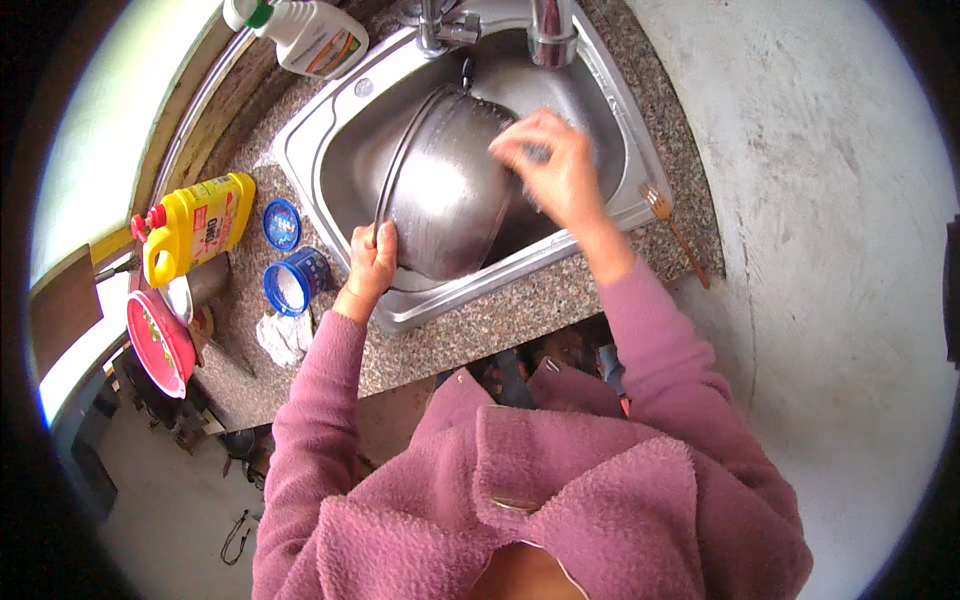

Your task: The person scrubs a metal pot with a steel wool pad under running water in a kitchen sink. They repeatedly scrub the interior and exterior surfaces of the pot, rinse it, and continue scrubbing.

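Note:
A large stainless steel pot or bowl (442,187) lies tilted on its side in the sink (352,165), its rim to the left and its outer wall towards me. My left hand (373,262) grips that rim low down, thumb on the outside. Above the pot's right side is my right hand (555,169), blurred, with fingers curled around a small grey scourer (535,153) that is mostly hidden. Whether the scourer touches the metal I cannot tell. The pot's inside faces away from view.
Left of the sink stand a blue tub of white contents (289,289), its blue lid (281,224), a crumpled white cloth (285,336), a yellow bottle (206,225) and a pink bowl (159,345). A spray bottle (319,41), faucet (553,34) and wooden fork (675,232) edge the sink.

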Tool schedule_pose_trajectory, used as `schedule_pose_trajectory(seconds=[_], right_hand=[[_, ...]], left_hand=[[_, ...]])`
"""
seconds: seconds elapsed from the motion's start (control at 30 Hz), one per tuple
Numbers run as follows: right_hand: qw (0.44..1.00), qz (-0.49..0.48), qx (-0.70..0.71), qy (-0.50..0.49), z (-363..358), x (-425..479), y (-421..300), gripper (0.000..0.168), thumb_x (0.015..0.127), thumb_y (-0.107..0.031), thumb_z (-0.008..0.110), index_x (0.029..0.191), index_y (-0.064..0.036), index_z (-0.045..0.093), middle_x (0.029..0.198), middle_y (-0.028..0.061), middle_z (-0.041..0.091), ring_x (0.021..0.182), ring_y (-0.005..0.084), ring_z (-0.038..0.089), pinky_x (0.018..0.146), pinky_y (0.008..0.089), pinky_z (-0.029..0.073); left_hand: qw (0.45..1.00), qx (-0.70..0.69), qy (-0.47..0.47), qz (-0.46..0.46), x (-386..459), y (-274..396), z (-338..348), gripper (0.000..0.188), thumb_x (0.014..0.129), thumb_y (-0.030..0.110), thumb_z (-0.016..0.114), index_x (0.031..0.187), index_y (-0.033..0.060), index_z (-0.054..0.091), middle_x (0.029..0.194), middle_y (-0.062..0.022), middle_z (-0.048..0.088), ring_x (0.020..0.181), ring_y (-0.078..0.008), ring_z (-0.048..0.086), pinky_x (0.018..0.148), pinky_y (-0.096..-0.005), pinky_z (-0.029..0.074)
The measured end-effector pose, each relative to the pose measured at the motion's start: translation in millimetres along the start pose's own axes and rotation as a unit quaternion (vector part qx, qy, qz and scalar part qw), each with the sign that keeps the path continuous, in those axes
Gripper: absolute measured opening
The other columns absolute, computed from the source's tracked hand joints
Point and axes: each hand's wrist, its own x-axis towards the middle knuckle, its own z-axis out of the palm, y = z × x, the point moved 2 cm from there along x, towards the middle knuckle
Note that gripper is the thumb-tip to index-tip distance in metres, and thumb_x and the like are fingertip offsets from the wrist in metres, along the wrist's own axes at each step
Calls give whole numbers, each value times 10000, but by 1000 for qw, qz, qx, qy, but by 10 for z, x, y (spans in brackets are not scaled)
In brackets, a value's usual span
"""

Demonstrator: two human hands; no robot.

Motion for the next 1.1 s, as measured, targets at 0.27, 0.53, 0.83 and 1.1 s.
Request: schedule_pose_trajectory(seconds=[0.27,0.53,0.83,1.1], right_hand=[[995,87,-33,26,-65,217,343,63,654,-65,712,707,-79,681,753,88,637,741,224,610,690,323,472],[989,66,-132,-26,86,524,438,97,674,-153,713,714,-69,685,744,116,637,716,264,619,661,339,485],[987,-36,-38,-150,218,-57,-557,61,719,-87,691,752,-44,663,796,61,640,726,170,602,689,283,482],[696,461,538,-119,307,-107,-805,287,843,-249,590,1026,-34,538,849,168,606,703,240,611,634,337,530]], left_hand=[[993,-81,-43,-78,34,9,32,400,907,222,442,564,18,416,462,-78,360,413,-163,328,427,-349,283],[993,-102,-46,-47,63,78,52,414,913,239,455,568,16,409,465,-68,352,425,-131,328,422,-323,287],[985,-100,-96,-106,121,79,-25,350,900,277,473,734,-28,516,546,-130,496,505,-164,477,514,-336,402],[988,50,-72,-130,108,218,-99,419,842,464,492,823,49,551,714,-190,610,702,-375,598,603,-459,453]])
